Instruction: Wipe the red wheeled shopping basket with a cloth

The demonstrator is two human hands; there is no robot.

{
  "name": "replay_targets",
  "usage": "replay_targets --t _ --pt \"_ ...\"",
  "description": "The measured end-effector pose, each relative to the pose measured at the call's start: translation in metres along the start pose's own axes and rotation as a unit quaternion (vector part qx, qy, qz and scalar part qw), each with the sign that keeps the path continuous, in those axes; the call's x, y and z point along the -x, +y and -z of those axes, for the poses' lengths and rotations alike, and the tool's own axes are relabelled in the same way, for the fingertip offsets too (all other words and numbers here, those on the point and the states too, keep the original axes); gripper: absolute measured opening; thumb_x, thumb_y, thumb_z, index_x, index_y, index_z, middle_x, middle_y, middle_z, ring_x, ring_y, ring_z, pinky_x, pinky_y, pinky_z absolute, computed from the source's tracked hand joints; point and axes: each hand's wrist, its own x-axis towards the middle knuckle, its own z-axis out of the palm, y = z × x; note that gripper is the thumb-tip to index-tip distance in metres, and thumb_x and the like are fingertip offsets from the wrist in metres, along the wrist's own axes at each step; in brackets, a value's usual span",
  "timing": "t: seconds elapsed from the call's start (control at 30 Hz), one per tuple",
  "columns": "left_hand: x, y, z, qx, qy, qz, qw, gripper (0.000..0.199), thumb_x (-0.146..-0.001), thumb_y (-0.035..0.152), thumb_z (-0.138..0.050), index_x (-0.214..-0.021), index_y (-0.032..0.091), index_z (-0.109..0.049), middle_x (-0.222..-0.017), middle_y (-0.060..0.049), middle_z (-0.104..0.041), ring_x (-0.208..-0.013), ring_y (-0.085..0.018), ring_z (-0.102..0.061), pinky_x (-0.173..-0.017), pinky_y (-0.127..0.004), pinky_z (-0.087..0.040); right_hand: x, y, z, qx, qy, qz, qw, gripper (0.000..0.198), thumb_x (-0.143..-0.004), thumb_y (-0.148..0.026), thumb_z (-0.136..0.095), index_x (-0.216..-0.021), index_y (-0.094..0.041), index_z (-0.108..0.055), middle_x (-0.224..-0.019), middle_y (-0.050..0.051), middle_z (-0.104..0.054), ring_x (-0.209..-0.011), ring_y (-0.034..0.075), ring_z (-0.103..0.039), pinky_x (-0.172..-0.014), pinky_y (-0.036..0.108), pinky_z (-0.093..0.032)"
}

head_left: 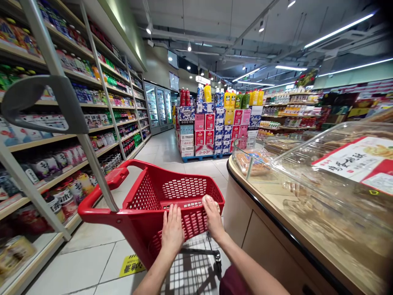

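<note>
A red plastic shopping cart [181, 188] with perforated walls stands side-on before me; its basket shows nothing inside. My left hand [172, 229] lies flat against the near side, fingers stretched together with their tips at the rim. Farther along that rim, near the basket's right corner, my right hand [212, 213] curls its fingers over the edge. Something small and pale shows under those fingers, too covered to name. On the left, a grey metal bar with a dark grey loop-shaped handle [46, 104] rises from the cart's red handle end [89, 205].
Drink shelves [101, 82] line the left side. A wooden display counter [260, 221] with clear plastic food boxes [337, 164] stands close on the right. Ahead are stacked drink cartons [205, 129] on a blue pallet [199, 157] and glass-door fridges [158, 106]. A yellow floor sticker [131, 265] lies below.
</note>
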Motion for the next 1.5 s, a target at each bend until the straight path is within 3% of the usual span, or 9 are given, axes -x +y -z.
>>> replay_targets --t 0.07,0.23,0.47,0.67,0.83,1.0,1.1,1.3,1.5 --pt "0.001 -0.001 0.0 0.0 -0.002 -0.006 1.0 0.062 -0.069 0.018 -0.039 -0.131 0.009 -0.034 -0.14 -0.009 -0.032 -0.132 -0.022 -0.019 -0.11 -0.041 -0.013 -0.001 0.001 0.003 -0.013 -0.016 0.029 0.999 0.057 -0.08 -0.002 -0.027 -0.131 -0.025 -0.037 -0.138 0.002 -0.035 -0.13 0.015 -0.023 -0.105 0.041 -0.025" --pt "0.002 -0.001 -0.001 0.006 -0.006 -0.008 1.0 0.063 -0.069 0.018 -0.04 -0.131 0.009 -0.033 -0.14 -0.01 -0.033 -0.132 -0.023 -0.018 -0.109 -0.042 -0.014 -0.005 0.016 0.008 0.012 0.032 -0.11 0.993 0.057 -0.077 -0.001 -0.026 -0.13 -0.02 -0.04 -0.135 0.007 -0.039 -0.129 0.019 -0.027 -0.102 0.045 -0.03" --pt "0.003 -0.002 0.001 -0.005 -0.003 -0.01 1.0 0.06 -0.071 0.018 -0.038 -0.131 0.009 -0.034 -0.14 -0.009 -0.033 -0.132 -0.022 -0.019 -0.109 -0.041 -0.015 -0.007 -0.027 -0.004 -0.023 -0.025 0.07 0.997 0.058 -0.079 0.0 -0.028 -0.13 -0.025 -0.039 -0.137 0.0 -0.037 -0.13 0.014 -0.023 -0.105 0.039 -0.026" --pt "0.006 -0.003 0.001 -0.012 -0.004 -0.015 1.0 0.062 -0.07 0.015 -0.039 -0.131 0.011 -0.033 -0.139 -0.009 -0.035 -0.13 -0.022 -0.024 -0.108 -0.04 -0.02 -0.008 -0.016 -0.004 0.004 0.033 -0.07 0.997 0.063 -0.073 0.004 -0.026 -0.128 -0.021 -0.043 -0.135 0.006 -0.04 -0.129 0.019 -0.027 -0.103 0.046 -0.027" --pt "0.008 -0.006 -0.001 0.005 -0.02 -0.009 1.0 0.061 -0.071 0.015 -0.037 -0.132 0.011 -0.032 -0.14 -0.008 -0.032 -0.131 -0.022 -0.022 -0.109 -0.041 -0.019 -0.007 -0.039 -0.015 -0.046 -0.026 0.086 0.995 0.058 -0.079 -0.002 -0.027 -0.13 -0.026 -0.038 -0.135 0.002 -0.039 -0.128 0.017 -0.029 -0.103 0.042 -0.03" --pt "0.01 -0.005 0.001 0.011 -0.03 -0.011 0.999 0.063 -0.071 0.014 -0.037 -0.133 0.012 -0.029 -0.141 -0.007 -0.03 -0.132 -0.021 -0.02 -0.109 -0.04 -0.018 -0.01 -0.01 -0.007 -0.01 0.045 -0.049 0.998 0.057 -0.074 0.001 -0.026 -0.122 -0.018 -0.051 -0.129 0.008 -0.047 -0.124 0.019 -0.036 -0.1 0.042 -0.033" --pt "0.008 0.0 0.012 0.009 -0.049 0.0 0.999 0.06 -0.071 0.016 -0.038 -0.131 0.01 -0.033 -0.139 -0.01 -0.032 -0.131 -0.023 -0.023 -0.108 -0.042 -0.018 -0.009 -0.027 -0.004 -0.017 0.007 -0.033 0.999 0.059 -0.074 0.001 -0.026 -0.123 -0.02 -0.05 -0.13 0.006 -0.046 -0.125 0.018 -0.035 -0.102 0.041 -0.03" --pt "-0.011 0.013 0.038 0.071 -0.052 0.031 0.996 0.055 -0.077 0.025 -0.037 -0.129 0.009 -0.035 -0.135 -0.012 -0.04 -0.127 -0.022 -0.031 -0.108 -0.046 -0.013 -0.019 -0.068 0.013 -0.136 -0.104 -0.065 0.983 0.047 -0.09 -0.03 -0.024 -0.137 -0.024 -0.023 -0.133 0.005 -0.042 -0.123 0.019 -0.038 -0.1 0.041 -0.03" --pt "-0.037 0.056 0.016 0.163 -0.093 -0.043 0.981 0.052 -0.077 0.026 -0.039 -0.129 0.018 -0.034 -0.135 -0.01 -0.04 -0.124 -0.02 -0.034 -0.103 -0.044 -0.023 -0.02 -0.049 0.019 -0.233 -0.037 -0.094 0.967 0.051 -0.092 -0.035 -0.014 -0.14 -0.02 -0.011 -0.134 0.008 -0.041 -0.119 0.015 -0.042 -0.097 0.031 -0.035"
